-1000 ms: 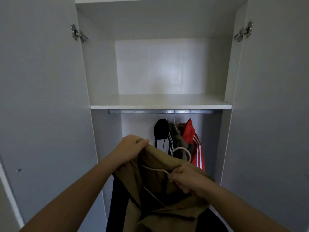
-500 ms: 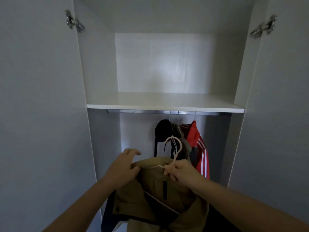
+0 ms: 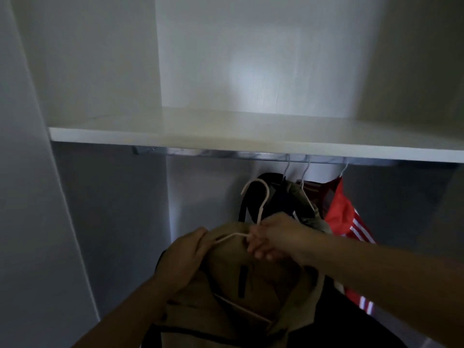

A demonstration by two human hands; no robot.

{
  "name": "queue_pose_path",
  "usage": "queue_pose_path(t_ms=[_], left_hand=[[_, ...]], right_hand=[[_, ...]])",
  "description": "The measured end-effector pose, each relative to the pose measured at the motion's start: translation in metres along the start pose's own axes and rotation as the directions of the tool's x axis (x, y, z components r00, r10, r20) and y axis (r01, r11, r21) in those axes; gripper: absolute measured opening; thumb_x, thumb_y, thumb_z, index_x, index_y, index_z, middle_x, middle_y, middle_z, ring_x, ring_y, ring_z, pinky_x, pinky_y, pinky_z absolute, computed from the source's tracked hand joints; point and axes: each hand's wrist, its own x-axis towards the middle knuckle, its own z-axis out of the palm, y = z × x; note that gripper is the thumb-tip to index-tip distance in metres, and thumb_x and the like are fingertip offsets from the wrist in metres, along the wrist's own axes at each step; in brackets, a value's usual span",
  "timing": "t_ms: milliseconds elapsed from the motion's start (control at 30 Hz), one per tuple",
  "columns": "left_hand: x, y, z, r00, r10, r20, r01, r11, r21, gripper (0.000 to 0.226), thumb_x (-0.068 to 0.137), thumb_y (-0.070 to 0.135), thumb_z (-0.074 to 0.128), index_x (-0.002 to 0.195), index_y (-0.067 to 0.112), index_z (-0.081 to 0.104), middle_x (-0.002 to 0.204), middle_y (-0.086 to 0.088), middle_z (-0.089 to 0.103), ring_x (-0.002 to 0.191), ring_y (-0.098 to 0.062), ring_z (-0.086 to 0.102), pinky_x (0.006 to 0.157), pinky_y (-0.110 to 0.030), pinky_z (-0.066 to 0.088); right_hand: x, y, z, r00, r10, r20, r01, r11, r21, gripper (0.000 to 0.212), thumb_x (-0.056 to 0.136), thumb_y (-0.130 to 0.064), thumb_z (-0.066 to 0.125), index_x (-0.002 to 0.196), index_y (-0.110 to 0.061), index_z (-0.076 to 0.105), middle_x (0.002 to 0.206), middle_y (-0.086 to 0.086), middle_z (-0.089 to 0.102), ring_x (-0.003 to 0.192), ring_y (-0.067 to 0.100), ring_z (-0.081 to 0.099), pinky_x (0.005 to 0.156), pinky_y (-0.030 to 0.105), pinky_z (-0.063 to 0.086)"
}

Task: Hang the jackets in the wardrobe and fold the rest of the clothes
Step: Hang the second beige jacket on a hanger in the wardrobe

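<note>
Here, below the rail [image 3: 226, 153], the left hand [image 3: 187, 257] grips the tan jacket [image 3: 251, 285] at its shoulder — the right hand [image 3: 271, 238] pinches the white hanger [image 3: 261, 204] at the neck.

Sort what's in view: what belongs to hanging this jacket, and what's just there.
In the job: tan jacket, gripped by the left hand; white hanger, pinched by the right hand; rail.
Just there: shelf; black jacket, olive jacket and red jacket, already hung.
</note>
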Motion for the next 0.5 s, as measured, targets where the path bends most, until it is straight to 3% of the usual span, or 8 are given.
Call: queue_pose_path(t_ms=[67, 167, 300, 400, 500], left_hand=[[0.035, -0.012, 0.004, 0.996, 0.01, -0.092, -0.012, 1.0, -0.019, 0.027, 0.102, 0.021, 0.041, 0.077, 0.016, 0.05, 0.064, 0.01, 0.051, 0.059, -0.004, 0.049, 0.055, -0.016, 0.033], [0.083, -0.025, 0.008, 0.991, 0.032, -0.133, -0.037, 0.999, -0.034, 0.037, 0.102, 0.01, 0.038, 0.067, 0.02, 0.04, 0.063, 0.004, 0.047, 0.055, -0.006, 0.042, 0.058, -0.024, 0.033], [0.131, -0.044, 0.006, 0.992, 0.054, -0.118, -0.055, 0.998, -0.009, 0.028, 0.102, 0.008, 0.037, 0.078, 0.013, 0.05, 0.078, -0.018, 0.059, 0.068, -0.022, 0.05, 0.065, -0.029, 0.036], [0.157, -0.054, 0.004, 0.992, 0.033, -0.122, -0.03, 0.999, 0.027, 0.029, 0.103, 0.014, 0.037, 0.09, 0.0, 0.059, 0.088, -0.024, 0.062, 0.08, -0.032, 0.058, 0.074, -0.033, 0.039], [0.179, -0.059, -0.002, 0.991, 0.041, -0.13, -0.036, 0.999, 0.038, 0.03, 0.103, 0.015, 0.038, 0.099, -0.007, 0.058, 0.094, -0.025, 0.063, 0.087, -0.034, 0.06, 0.077, -0.032, 0.04]], right_hand=[[0.035, -0.015, -0.008, 1.0, 0.003, -0.025, -0.003, 1.0, 0.02, 0.031, 0.101, -0.021, 0.046, 0.083, -0.003, 0.062, 0.058, -0.001, 0.068, 0.045, 0.005, 0.061, 0.039, 0.014, 0.043], [0.079, -0.035, -0.021, 0.999, 0.0, -0.046, -0.001, 1.0, -0.02, 0.032, 0.102, -0.023, 0.042, 0.084, -0.004, 0.06, 0.054, -0.005, 0.067, 0.042, 0.001, 0.059, 0.039, 0.012, 0.042], [0.123, -0.048, -0.028, 0.993, -0.045, -0.11, 0.039, 0.998, -0.059, 0.031, 0.102, -0.021, 0.043, 0.084, -0.002, 0.06, 0.063, 0.001, 0.067, 0.041, 0.003, 0.055, 0.038, 0.014, 0.039], [0.147, -0.055, -0.033, 0.985, -0.079, -0.156, 0.067, 0.995, -0.077, 0.028, 0.1, -0.017, 0.046, 0.086, 0.0, 0.063, 0.07, 0.006, 0.067, 0.043, 0.006, 0.056, 0.038, 0.014, 0.041], [0.165, -0.065, -0.039, 0.977, -0.111, -0.183, 0.101, 0.993, -0.064, 0.025, 0.099, -0.017, 0.049, 0.085, -0.001, 0.063, 0.06, 0.003, 0.069, 0.041, 0.006, 0.057, 0.036, 0.015, 0.041]])
